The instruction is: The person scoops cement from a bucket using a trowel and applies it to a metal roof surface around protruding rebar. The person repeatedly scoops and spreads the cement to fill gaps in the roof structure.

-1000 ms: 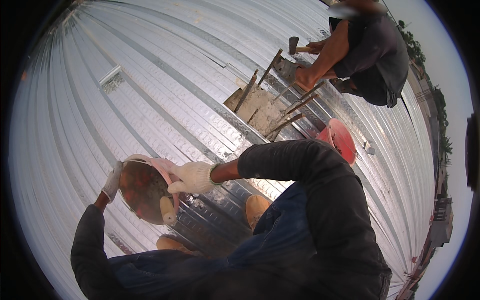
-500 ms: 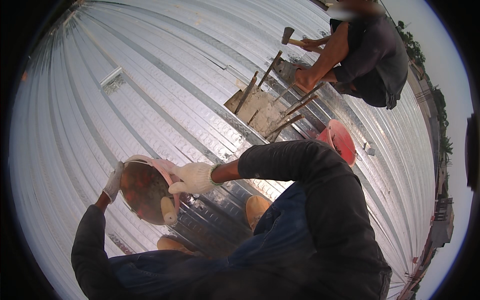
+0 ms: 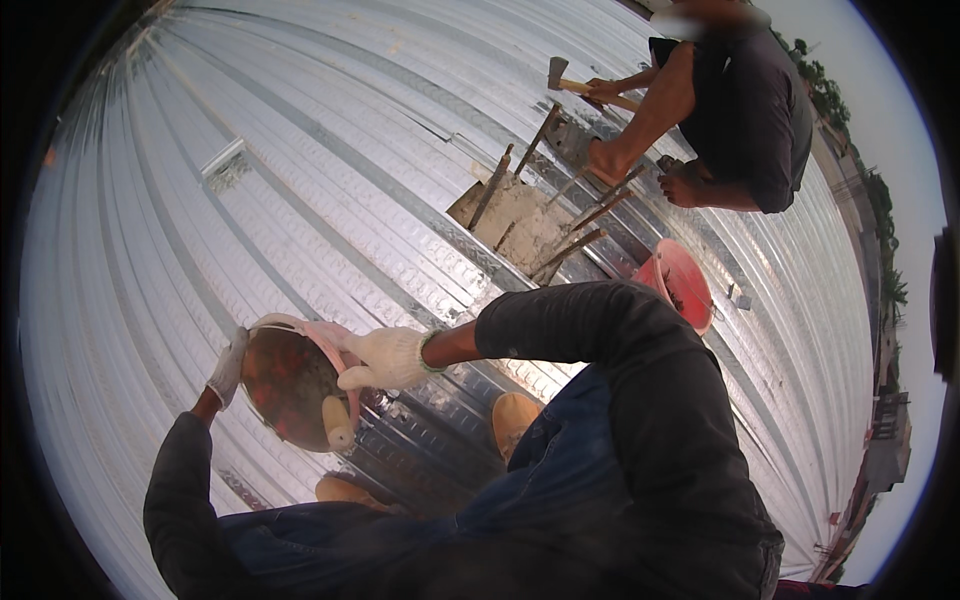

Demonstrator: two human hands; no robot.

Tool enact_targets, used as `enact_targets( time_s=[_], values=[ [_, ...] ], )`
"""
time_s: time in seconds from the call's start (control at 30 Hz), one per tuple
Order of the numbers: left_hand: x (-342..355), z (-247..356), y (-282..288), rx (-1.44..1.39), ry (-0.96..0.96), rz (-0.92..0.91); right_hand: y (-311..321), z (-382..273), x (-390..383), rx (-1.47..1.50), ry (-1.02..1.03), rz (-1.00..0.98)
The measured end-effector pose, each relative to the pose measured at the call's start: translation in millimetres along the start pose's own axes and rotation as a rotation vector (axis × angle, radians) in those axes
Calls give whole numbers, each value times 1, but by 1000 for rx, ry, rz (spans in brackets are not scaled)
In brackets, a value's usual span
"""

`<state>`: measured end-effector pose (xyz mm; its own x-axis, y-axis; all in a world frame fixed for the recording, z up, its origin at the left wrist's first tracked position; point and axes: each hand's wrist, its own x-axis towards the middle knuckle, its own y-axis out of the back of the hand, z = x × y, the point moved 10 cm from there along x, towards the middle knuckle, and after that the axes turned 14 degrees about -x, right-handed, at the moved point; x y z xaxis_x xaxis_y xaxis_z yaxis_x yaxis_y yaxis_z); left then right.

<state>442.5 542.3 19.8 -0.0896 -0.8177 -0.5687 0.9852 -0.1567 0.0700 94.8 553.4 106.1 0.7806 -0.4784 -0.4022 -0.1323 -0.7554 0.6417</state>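
Observation:
A pinkish bucket (image 3: 327,336) is tilted toward me in front of my body, its inside stained grey and red. My left hand (image 3: 229,369), in a white work glove, is closed on its left rim. From the right, my right hand (image 3: 390,357), also gloved, grips the opposite rim; some of its fingers are hidden behind the wall. A pale cylindrical handle (image 3: 338,424) sticks out at the bucket's lower edge; what it belongs to cannot be made out.
A concrete stub (image 3: 530,228) with several rusty bars (image 3: 490,187) rises through the ribbed metal sheeting (image 3: 330,180). Beyond it a co-worker (image 3: 745,120) squats with a hatchet (image 3: 575,82). A red bucket (image 3: 680,285) lies tipped beyond my right arm.
The co-worker's hatchet has shifted slightly up and left, and their other hand has drawn back from the concrete stub. My hands and the bucket stay nearly still.

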Motion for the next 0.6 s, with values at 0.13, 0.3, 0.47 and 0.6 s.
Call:
enact_targets(
  time_s=[0.13, 0.3, 0.47, 0.6],
  values=[
    [9, -2, -5, -30, 7, -20, 3, 2, -3, -10, 0, 27],
    [10, -11, 2, -177, 55, -70, 4, -2, -3, 11, 7, 2],
    [22, -27, -5, -406, 142, -171, -1, 3, 3, -37, -22, -22],
    [22, -32, -6, -464, 197, -206, 1, 1, -2, 1, 23, -14]
  ],
)
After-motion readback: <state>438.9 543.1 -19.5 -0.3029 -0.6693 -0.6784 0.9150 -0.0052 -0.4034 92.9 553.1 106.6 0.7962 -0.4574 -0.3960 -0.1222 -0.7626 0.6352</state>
